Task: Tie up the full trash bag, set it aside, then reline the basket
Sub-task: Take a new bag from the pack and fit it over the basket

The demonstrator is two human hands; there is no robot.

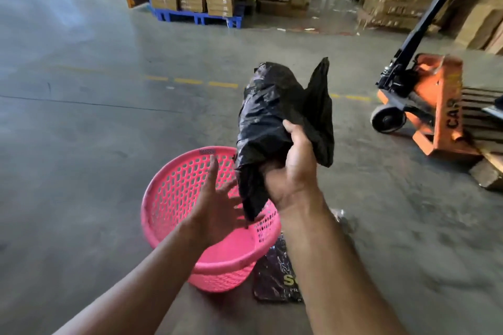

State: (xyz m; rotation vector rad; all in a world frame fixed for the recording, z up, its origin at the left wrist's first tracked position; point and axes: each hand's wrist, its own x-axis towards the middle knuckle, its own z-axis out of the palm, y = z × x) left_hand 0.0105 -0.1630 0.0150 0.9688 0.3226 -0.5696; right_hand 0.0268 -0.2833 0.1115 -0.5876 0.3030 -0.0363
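Note:
A pink perforated plastic basket point(174, 198) stands on the concrete floor in front of me, with no liner inside it. My right hand point(294, 171) is shut on a crumpled black trash bag point(266, 117), held in the air above the basket's right rim; a loose flap of the bag sticks up to the right. My left hand point(215, 204) hovers open over the basket, fingers spread, just left of the bag's lower end and not gripping it.
A dark printed packet point(277, 275) lies on the floor against the basket's right side. An orange pallet jack point(438, 106) with a wooden pallet stands at the right. Stacked cartons on a blue pallet point(196, 16) are far ahead. Open concrete floor stretches left.

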